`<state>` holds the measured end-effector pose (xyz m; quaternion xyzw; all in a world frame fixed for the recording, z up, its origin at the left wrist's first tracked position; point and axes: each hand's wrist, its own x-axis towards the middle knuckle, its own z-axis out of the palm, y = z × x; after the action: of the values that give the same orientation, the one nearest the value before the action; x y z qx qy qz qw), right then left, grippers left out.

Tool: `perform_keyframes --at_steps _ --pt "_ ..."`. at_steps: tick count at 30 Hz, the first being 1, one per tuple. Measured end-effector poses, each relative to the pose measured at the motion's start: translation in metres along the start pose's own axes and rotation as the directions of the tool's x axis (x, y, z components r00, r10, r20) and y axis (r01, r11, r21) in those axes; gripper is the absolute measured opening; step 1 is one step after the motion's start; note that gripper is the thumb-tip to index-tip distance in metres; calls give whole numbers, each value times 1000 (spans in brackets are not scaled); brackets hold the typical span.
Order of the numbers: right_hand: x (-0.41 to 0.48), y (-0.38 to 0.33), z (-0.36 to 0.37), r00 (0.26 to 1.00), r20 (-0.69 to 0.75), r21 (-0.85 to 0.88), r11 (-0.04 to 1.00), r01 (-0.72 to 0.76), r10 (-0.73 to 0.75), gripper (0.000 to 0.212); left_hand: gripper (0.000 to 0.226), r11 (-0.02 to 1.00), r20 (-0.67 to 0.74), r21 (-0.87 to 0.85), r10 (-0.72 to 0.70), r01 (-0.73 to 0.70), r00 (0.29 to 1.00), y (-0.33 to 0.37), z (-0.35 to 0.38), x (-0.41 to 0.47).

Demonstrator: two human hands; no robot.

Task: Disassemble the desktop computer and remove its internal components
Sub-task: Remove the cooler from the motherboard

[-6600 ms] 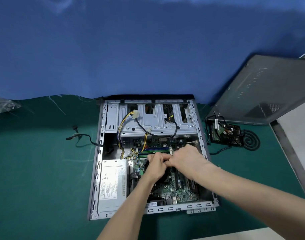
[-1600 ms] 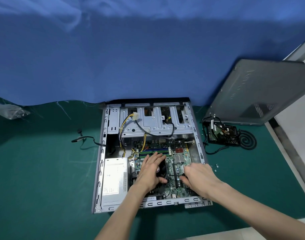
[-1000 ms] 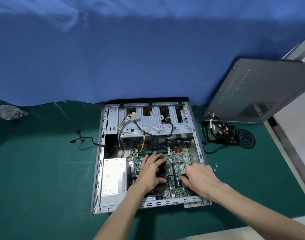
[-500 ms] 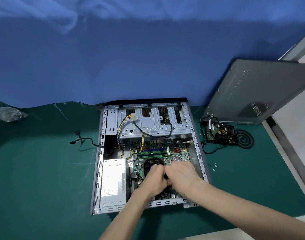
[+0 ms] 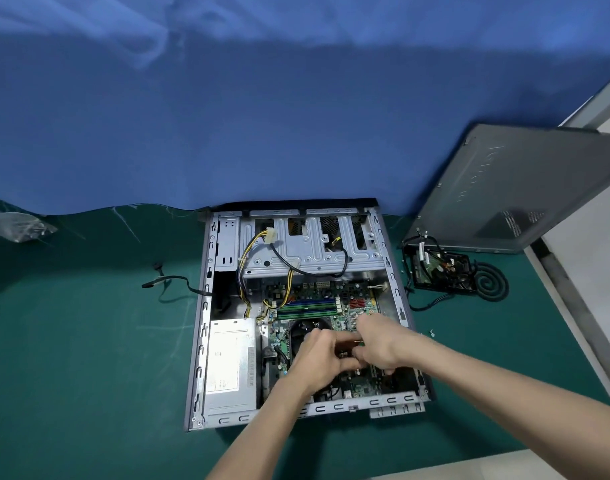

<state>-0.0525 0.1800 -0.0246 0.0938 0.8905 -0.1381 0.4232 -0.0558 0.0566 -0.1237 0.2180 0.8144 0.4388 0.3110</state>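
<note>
**Under the grip: CPU cooler [image 5: 305, 332]**

Left hand [image 5: 317, 358] and right hand [image 5: 379, 341] curl together round it, over the motherboard [image 5: 352, 318] inside the open computer case [image 5: 198, 341]. Judged rigid, weighty metal; best held by its solid sides and lifted straight, since the board beneath the grip is fragile.

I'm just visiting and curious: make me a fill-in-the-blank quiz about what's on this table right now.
1. The open computer case lies on a mat coloured ____.
2. The silver power supply sits in the case's ____ half.
3. The grey side panel leans to the case's ____.
4. A small part is gripped by the left hand and the ____ hand.
Missing words: green, left, right, right.
</note>
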Motion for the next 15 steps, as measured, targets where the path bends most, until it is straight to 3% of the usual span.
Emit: perform_keyframes --at_steps 3,5,7,9,12,13,15 --pt "-3 5 -5 982 -6 -307 935 175 -186 17 36 999 -18 25 39 -38 999 -1 2 0" --pt "-3 6 -3 944 -5 -502 817 284 -331 15 27 996 -57 65 67 -63 996 0 2 0" --pt "-4 4 2 905 34 -621 701 352 -424 6 25 993 -51 94 71 -66 996 2 0 -2" --pt "-4 3 9 896 49 -671 650 357 -442 8 16 988 -37 136 74 -69 997 5 -1 -5" --pt "-3 6 20 905 -113 -554 782 285 -409 9 16 965 -28 257 65 -56 997 10 -3 -10" --pt "-4 6 21 916 -185 -467 852 236 -355 18 10 959 -30 272 87 -76 996 10 -3 -10" --pt "-7 7 18 967 -234 -102 992 79 -101 34 16 962 -5 258 98 -94 995 10 -3 -10"
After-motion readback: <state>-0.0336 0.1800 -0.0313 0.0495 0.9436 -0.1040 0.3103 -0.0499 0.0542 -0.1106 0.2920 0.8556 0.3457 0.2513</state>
